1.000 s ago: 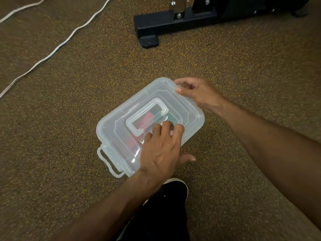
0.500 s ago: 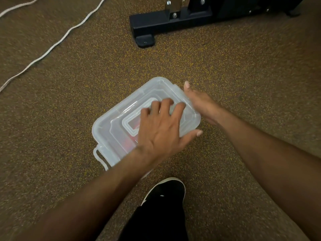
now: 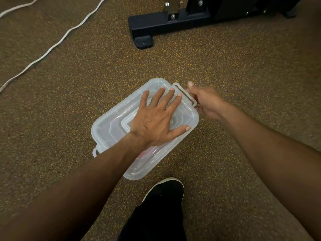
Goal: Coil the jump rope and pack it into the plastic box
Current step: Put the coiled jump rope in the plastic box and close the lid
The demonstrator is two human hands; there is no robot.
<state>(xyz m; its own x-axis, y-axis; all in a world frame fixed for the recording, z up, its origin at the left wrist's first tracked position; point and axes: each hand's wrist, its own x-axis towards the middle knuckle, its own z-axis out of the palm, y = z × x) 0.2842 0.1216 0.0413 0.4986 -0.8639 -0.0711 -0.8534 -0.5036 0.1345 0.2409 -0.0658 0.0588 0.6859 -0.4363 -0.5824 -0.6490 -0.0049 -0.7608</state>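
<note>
**Hands on the box**

The plastic box [image 3: 149, 165] is sitting on the floor [image 3: 66, 119]. The left hand [image 3: 156, 122] is lying flat on its lid [image 3: 111, 124], fingers straight. The right hand [image 3: 208, 103] is holding the end clip [image 3: 182, 92] with bent fingers

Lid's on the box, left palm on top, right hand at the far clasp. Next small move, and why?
Probably fold the far clasp down over the lid rim until it snaps. The right hand pinches it and it sticks out unlatched, while the left hand presses flat on the lid, holding it seated. The near clasp also hangs loose, so that likely comes after.
</note>
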